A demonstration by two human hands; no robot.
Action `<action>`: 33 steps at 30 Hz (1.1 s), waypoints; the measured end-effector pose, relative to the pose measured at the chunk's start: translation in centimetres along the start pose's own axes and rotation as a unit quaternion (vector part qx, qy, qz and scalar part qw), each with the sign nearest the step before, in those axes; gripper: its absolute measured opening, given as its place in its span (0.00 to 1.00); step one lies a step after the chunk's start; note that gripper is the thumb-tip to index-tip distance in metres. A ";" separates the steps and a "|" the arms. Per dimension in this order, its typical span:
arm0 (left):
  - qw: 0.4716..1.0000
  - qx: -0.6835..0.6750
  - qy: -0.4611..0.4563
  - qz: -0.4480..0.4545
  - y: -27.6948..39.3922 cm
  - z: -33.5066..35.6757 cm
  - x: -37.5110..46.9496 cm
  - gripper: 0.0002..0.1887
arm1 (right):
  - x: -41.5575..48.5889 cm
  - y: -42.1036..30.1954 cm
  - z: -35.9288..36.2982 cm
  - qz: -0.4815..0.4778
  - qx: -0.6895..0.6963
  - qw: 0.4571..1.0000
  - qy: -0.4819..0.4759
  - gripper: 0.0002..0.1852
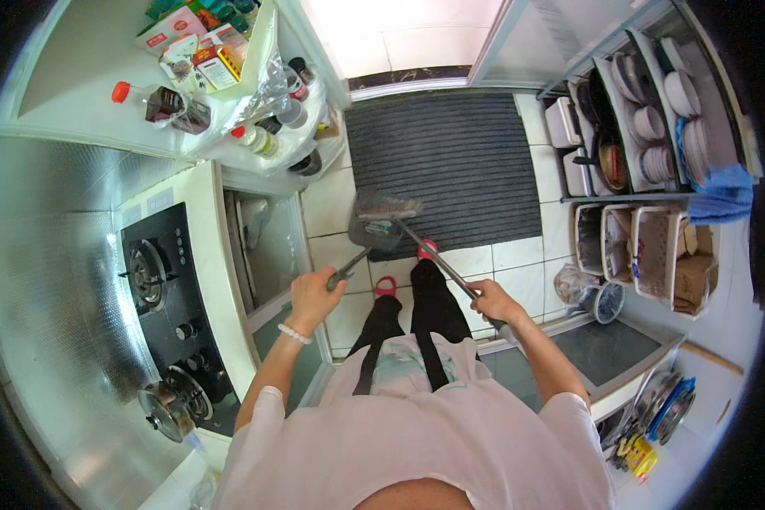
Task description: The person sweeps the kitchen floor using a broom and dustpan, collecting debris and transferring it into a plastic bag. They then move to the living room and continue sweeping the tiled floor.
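Observation:
My left hand [315, 298] grips the handle of a long-handled dustpan [375, 233], whose grey pan rests low over the floor at the mat's left edge. In my right hand [494, 299] is the metal stick of a broom [440, 260]. The broom's bristle head [390, 208] lies over the pan, and blur hides whether they touch. Beneath both is a dark ribbed floor mat [446, 159]. The contents of the pan are too unclear to tell. My feet, in red slippers [386, 287], stand near the mat's lower edge.
A gas stove [166, 287] with a lidded pot [166, 411] is on the left. Bottles [258, 140] and boxes crowd the upper-left shelf. On the right stand a dish rack [637, 121], plastic baskets [653, 252] and a bagged bin [605, 301]. A doorway threshold [411, 78] lies ahead.

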State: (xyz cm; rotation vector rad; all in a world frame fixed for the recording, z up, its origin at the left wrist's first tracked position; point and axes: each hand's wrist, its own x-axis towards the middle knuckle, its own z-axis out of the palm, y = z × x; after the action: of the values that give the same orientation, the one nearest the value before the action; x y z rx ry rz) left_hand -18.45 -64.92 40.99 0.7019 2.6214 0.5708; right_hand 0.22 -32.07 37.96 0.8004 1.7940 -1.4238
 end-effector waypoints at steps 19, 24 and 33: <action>0.957 0.104 -0.160 0.217 -4.1 -5.9 -2.5 0.12 | -2.4 8.3 0.2 0.064 0.379 0.881 0.277 0.28; 0.959 0.102 -0.177 0.198 -4.9 -6.2 -2.2 0.13 | -0.4 8.3 6.3 0.059 0.323 0.920 0.213 0.20; 0.945 0.137 -0.214 0.207 -5.9 -6.5 -1.2 0.15 | -3.7 3.5 14.0 0.074 0.351 0.933 0.012 0.27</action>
State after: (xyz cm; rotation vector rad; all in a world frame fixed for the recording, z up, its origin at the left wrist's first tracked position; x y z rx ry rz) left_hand -22.66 -72.11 44.08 1.3183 2.1682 0.1286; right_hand 7.17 -45.17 37.01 1.2764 1.1832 -1.9781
